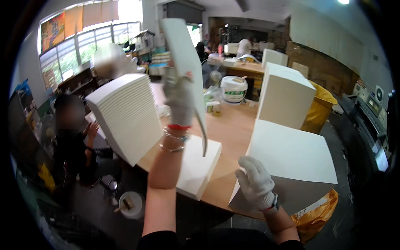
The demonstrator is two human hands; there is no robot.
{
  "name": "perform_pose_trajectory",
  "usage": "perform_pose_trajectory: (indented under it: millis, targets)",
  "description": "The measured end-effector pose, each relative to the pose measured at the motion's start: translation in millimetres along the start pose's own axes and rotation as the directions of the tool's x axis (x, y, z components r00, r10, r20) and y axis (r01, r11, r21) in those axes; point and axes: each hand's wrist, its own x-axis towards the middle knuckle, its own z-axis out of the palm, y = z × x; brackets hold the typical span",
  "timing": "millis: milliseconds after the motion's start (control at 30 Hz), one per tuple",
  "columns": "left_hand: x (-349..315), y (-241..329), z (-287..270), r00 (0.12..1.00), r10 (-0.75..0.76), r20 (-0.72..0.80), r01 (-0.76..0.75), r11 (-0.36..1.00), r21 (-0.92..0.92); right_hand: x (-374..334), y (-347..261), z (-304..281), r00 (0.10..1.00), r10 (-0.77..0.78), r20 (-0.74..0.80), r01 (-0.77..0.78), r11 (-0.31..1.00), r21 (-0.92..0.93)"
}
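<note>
My left hand (180,98), in a white glove, is raised at the middle and closed around a thin white paper block (185,50). The block stands nearly upright, and its lower edge curves down above a low white paper stack (199,166). My right hand (255,181), also gloved, is lower at the right with its fingers slightly bent and the thumb apart. It is at the near left corner of a large white paper stack (293,150), and I see nothing in it. Whether its fingertips touch the paper I cannot tell.
A tall stack of white blocks (125,112) stands at the left table edge, beside a seated person (77,141). Another tall stack (287,96) rises at the right. A white bucket (233,89) stands farther back on the wooden table (233,129). A pail with a brush (132,205) is on the floor.
</note>
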Motion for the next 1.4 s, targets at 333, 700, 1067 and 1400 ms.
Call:
perform_pose_trajectory:
  millis: [333, 700, 1067, 1400]
  targets:
    - [-148, -84, -12, 0.889, 0.193, 0.416, -0.432, 0.655, 0.62, -142, 142, 344, 0.717, 0.415, 0.561, -0.318, -0.521, 0.792]
    - [-205, -166, -347, 0.829, -0.554, 0.08, 0.154, 0.362, 0.919, -103, 74, 326, 0.292, 0.694, 0.659, -0.906, -0.021, 0.423]
    - [-189, -126, -428, 0.5, -0.862, 0.086, 0.326, 0.279, 0.903, -81, 0, 236, 0.654, 0.378, 0.655, -0.413, 0.904, -0.11]
    - [-177, -119, -434, 0.555, -0.817, 0.155, 0.043, 0.215, 0.976, -94, 3, 248, 0.759, 0.27, 0.592, -0.273, 0.958, -0.087]
